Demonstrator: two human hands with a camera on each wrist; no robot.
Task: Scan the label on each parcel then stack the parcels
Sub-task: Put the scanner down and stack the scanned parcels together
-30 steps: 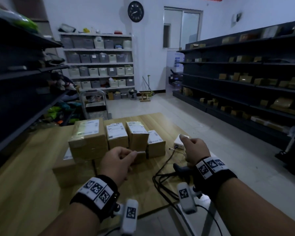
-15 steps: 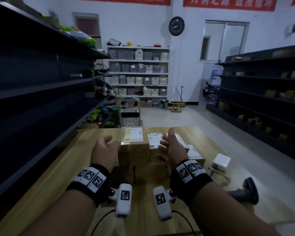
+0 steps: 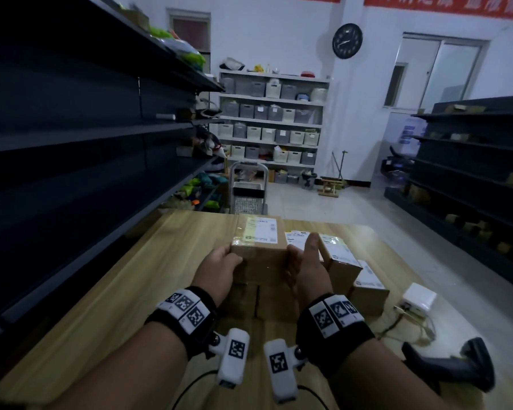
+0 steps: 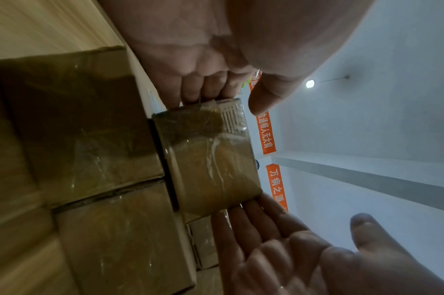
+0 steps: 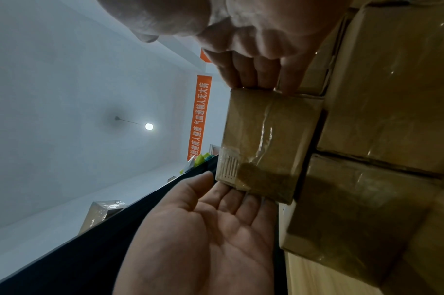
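Note:
A taped brown parcel [image 3: 258,247] with a white label on top sits on the lower parcels [image 3: 264,300] in the middle of the wooden table [image 3: 148,285]. My left hand [image 3: 219,266] presses its left side and my right hand [image 3: 305,261] its right side, fingers straight. In the left wrist view the left fingers [image 4: 203,85] lie flat against the parcel [image 4: 210,159], with the thumb clear of it. In the right wrist view the right fingers [image 5: 253,73] press the parcel [image 5: 263,143]. Whether it is lifted off the parcels below I cannot tell.
Two more labelled parcels [image 3: 338,253] [image 3: 367,288] stand just right of my right hand. A black handheld scanner [image 3: 456,365] lies at the table's near right, and a white adapter box [image 3: 418,298] with cables is beyond it. Dark shelving [image 3: 71,143] runs along the left.
My right hand has left the scanner and white box area and come to the parcel's right side. My left hand has moved to its left side. The head view has swung left.

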